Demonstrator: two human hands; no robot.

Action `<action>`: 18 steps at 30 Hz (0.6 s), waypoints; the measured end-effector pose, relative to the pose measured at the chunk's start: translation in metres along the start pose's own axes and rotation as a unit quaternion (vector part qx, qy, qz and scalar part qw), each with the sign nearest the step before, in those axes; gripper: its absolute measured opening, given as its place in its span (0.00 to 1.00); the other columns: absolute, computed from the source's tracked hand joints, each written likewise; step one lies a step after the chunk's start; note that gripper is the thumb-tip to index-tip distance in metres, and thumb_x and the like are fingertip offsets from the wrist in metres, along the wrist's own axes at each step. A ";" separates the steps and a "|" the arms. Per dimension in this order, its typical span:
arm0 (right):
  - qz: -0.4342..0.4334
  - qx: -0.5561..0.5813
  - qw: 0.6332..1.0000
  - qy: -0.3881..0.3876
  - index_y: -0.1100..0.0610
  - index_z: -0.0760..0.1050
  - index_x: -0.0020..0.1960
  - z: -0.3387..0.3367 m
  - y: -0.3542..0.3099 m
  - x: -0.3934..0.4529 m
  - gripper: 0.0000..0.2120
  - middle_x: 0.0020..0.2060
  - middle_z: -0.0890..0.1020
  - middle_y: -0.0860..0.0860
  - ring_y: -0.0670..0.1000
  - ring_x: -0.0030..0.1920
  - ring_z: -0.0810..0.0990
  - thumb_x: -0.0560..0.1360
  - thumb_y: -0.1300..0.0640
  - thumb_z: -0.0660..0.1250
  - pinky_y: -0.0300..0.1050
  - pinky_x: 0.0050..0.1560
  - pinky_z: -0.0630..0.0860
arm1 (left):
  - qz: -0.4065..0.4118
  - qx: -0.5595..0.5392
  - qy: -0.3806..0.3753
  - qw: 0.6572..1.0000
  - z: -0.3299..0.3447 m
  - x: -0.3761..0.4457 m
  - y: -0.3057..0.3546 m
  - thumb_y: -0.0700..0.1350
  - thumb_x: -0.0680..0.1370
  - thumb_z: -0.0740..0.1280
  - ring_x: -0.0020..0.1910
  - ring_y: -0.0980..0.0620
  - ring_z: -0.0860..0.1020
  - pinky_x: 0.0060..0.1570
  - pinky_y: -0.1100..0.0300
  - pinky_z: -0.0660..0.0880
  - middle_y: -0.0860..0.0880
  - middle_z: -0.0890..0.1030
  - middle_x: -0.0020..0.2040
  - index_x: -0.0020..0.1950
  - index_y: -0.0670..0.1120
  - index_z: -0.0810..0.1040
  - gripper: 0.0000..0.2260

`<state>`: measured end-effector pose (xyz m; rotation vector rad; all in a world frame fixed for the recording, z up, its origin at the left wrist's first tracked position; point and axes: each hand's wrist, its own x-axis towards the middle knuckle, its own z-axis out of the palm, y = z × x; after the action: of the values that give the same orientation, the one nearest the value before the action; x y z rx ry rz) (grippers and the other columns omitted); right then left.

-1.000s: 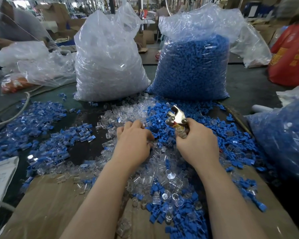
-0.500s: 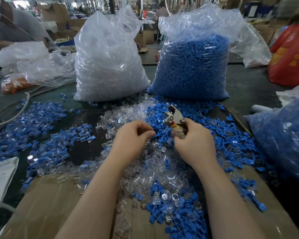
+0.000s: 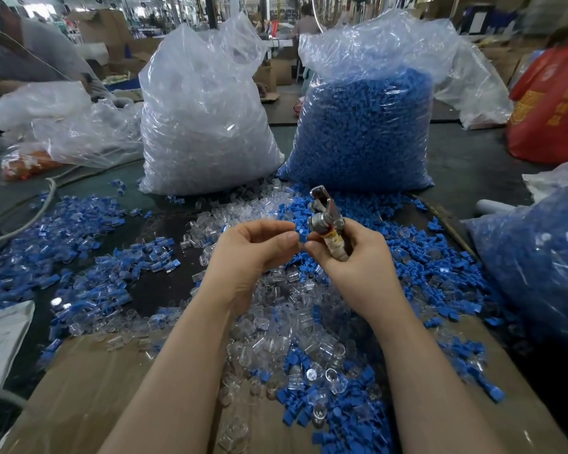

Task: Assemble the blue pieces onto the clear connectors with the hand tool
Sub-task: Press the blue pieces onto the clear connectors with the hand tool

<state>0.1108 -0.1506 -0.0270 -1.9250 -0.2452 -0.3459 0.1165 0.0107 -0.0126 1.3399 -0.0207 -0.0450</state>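
My right hand point(image 3: 358, 263) grips a metal hand tool point(image 3: 325, 217) by its taped handle, the silver head pointing up and away. My left hand point(image 3: 253, 250) is lifted above the heap, its thumb and fingers pinching a small blue piece point(image 3: 300, 235) right next to the right thumb. Under both hands lies a mixed heap of loose blue pieces point(image 3: 417, 273) and clear connectors point(image 3: 276, 348). To the left lie several joined blue-and-clear parts point(image 3: 89, 290).
A tall bag of clear connectors point(image 3: 204, 126) and a tall bag of blue pieces point(image 3: 364, 132) stand behind the heap. Another blue-filled bag point(image 3: 538, 257) sits at the right, a red sack point(image 3: 551, 106) behind it. Cardboard point(image 3: 89, 398) covers the near table. A cable point(image 3: 23, 221) curves at left.
Both hands have risen off the heap. My left hand has turned palm inward and now pinches a blue piece beside the tool; the tool's head has tipped more upright.
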 end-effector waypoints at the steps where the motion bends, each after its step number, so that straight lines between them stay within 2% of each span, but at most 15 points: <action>1: 0.000 -0.001 1.000 0.001 0.43 0.76 0.44 0.000 0.000 0.000 0.10 0.38 0.83 0.43 0.44 0.42 0.81 0.73 0.57 0.74 0.47 0.47 0.80 | -0.002 0.000 -0.002 1.000 0.001 0.000 0.000 0.41 0.63 0.75 0.38 0.52 0.85 0.38 0.65 0.79 0.45 0.86 0.39 0.46 0.42 0.83 0.12; 6: 0.000 0.012 1.000 0.021 0.47 0.78 0.44 -0.001 -0.001 0.000 0.06 0.36 0.82 0.44 0.44 0.40 0.80 0.74 0.56 0.73 0.46 0.44 0.79 | -0.012 0.011 -0.023 1.000 0.001 0.000 -0.001 0.41 0.63 0.76 0.42 0.47 0.86 0.41 0.62 0.80 0.42 0.86 0.43 0.39 0.46 0.86 0.06; 10: 0.006 0.018 0.999 0.028 0.50 0.79 0.46 -0.002 0.001 0.001 0.03 0.37 0.82 0.46 0.46 0.40 0.81 0.74 0.55 0.73 0.48 0.45 0.79 | -0.001 0.026 -0.031 0.999 0.002 0.000 -0.001 0.40 0.65 0.75 0.42 0.47 0.85 0.41 0.63 0.80 0.42 0.86 0.43 0.42 0.44 0.85 0.07; 14: 0.005 0.004 1.000 0.027 0.46 0.77 0.44 -0.001 0.003 0.001 0.05 0.36 0.82 0.45 0.44 0.39 0.80 0.75 0.54 0.72 0.46 0.43 0.79 | 0.018 0.065 -0.033 0.997 0.004 0.000 -0.002 0.37 0.70 0.74 0.40 0.50 0.85 0.41 0.64 0.79 0.44 0.86 0.41 0.44 0.44 0.85 0.05; 16: 0.009 -0.012 0.999 0.030 0.45 0.76 0.43 0.000 0.005 0.001 0.05 0.35 0.81 0.44 0.44 0.38 0.80 0.75 0.52 0.71 0.46 0.39 0.78 | 0.037 0.122 -0.026 0.992 0.002 0.002 -0.004 0.39 0.73 0.74 0.41 0.53 0.85 0.41 0.67 0.78 0.48 0.86 0.42 0.47 0.47 0.84 0.05; 18: 0.012 -0.021 0.999 0.042 0.45 0.75 0.42 0.000 0.007 0.001 0.06 0.33 0.80 0.42 0.43 0.36 0.78 0.76 0.51 0.71 0.42 0.35 0.75 | 0.060 0.232 0.006 0.971 0.000 0.004 -0.008 0.42 0.75 0.73 0.41 0.58 0.83 0.40 0.67 0.77 0.53 0.86 0.42 0.48 0.51 0.83 0.05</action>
<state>0.1142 -0.1531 -0.0333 -1.9482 -0.1600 -0.4188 0.1208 0.0082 -0.0206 1.8054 -0.1081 0.0743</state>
